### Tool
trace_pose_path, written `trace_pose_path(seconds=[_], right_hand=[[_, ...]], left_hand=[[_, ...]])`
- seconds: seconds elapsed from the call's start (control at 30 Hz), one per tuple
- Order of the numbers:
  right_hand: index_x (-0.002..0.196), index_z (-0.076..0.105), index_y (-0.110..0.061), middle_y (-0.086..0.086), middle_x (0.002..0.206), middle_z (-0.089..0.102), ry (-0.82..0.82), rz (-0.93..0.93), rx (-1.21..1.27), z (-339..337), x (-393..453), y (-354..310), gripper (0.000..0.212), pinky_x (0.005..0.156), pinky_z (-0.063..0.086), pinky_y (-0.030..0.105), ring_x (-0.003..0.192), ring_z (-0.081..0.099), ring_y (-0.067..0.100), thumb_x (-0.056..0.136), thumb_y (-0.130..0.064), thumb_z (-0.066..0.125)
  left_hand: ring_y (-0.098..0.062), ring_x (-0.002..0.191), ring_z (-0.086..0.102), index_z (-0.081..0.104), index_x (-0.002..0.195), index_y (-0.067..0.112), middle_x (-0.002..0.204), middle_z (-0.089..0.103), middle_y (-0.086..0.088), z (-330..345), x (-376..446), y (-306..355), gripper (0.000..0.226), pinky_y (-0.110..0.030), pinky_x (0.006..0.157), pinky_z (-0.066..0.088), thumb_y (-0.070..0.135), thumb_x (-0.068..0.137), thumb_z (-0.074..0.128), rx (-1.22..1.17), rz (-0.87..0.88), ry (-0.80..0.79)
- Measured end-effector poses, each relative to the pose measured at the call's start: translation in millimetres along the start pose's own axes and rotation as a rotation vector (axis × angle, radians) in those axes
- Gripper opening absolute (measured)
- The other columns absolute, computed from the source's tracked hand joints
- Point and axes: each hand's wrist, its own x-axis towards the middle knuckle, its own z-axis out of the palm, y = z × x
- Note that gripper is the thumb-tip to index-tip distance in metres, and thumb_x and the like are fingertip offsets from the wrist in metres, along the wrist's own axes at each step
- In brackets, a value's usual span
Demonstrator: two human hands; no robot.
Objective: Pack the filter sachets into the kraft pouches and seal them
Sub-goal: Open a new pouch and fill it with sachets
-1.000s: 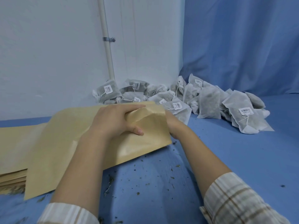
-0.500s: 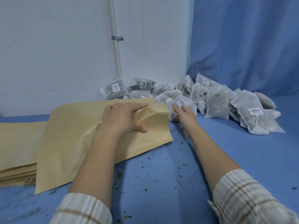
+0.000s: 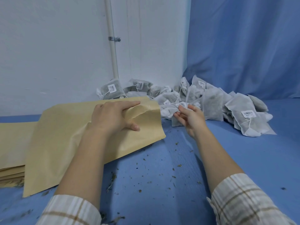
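The left hand point(image 3: 113, 117) grips the open mouth of a kraft pouch point(image 3: 68, 140), fingers over the upper lip and thumb pressing the lower panel, so the mouth gapes a little toward the right. The pouch lies slantwise on the table point(image 3: 243, 159), its left part resting over a stack of pouches point(image 3: 11, 153) that runs off the left edge.

The right hand point(image 3: 191, 119) is turned palm up just right of the pouch mouth, its fingers loosely curled at the near edge of a sachet point(image 3: 172, 111); the fingertips touch it, but whether they have it pinched cannot be told. That sachet sits at the front of a heap of sachets point(image 3: 211, 101), white filter bags with dark filling, strings and small barcode tags. The heap fills the back corner, from the foot of the pipe point(image 3: 113, 59) across to the right, where one large sachet point(image 3: 248, 122) lies flat nearest the viewer with its tag facing up.

The table is covered in blue, and dry herb crumbs point(image 3: 146, 176) are scattered over it between the forearms and toward the near edge. Behind the table on the left stands a white wall point(image 3: 48, 46), with the pale pipe running up it, held by a metal clamp point(image 3: 114, 38). On the right hangs a blue curtain point(image 3: 243, 46), falling in soft folds to the table and meeting the wall at the corner. Both forearms are bare, with checked cuffs point(image 3: 240, 200) at the bottom of the view.
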Motion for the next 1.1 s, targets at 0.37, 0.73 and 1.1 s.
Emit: trace_pose_path(seconds=[0.37, 0.73, 1.1], right_hand=[[0.124, 0.051, -0.004, 0.012, 0.109, 0.058, -0.411, 0.235, -0.966, 39.7, -36.0, -1.1, 0.027, 0.068, 0.045, 0.022, 0.093, 0.054, 0.019, 0.099, -0.011, 0.040], [0.110, 0.062, -0.029, 0.007, 0.121, 0.048, 0.412, -0.230, -1.429, -3.5, 2.6, 15.6, 0.026, 0.094, 0.033, 0.034, 0.114, 0.039, 0.030, 0.085, -0.029, 0.052], [0.091, 0.064, -0.027, 0.002, 0.096, 0.061, 0.215, -0.197, -0.385, -3.4, 4.1, -0.9, 0.032, 0.068, 0.046, 0.029, 0.075, 0.053, 0.016, 0.069, -0.006, 0.055]], left_hand=[[-0.011, 0.120, 0.050, 0.049, 0.118, 0.063, 0.126, 0.059, 0.020, 11.2, 2.5, 20.6, 0.070, -0.032, 0.097, 0.041, 0.053, 0.056, 0.082, -0.116, 0.112, -0.162], [-0.008, 0.121, 0.045, 0.046, 0.126, 0.058, 0.130, 0.055, 0.022, 18.8, 4.5, 11.8, 0.072, -0.025, 0.086, 0.030, 0.055, 0.062, 0.079, -0.038, 0.048, -0.059], [-0.014, 0.121, 0.046, 0.044, 0.129, 0.056, 0.129, 0.058, 0.013, 13.0, 3.4, 2.3, 0.071, -0.029, 0.095, 0.030, 0.055, 0.066, 0.076, 0.015, 0.010, -0.010]])
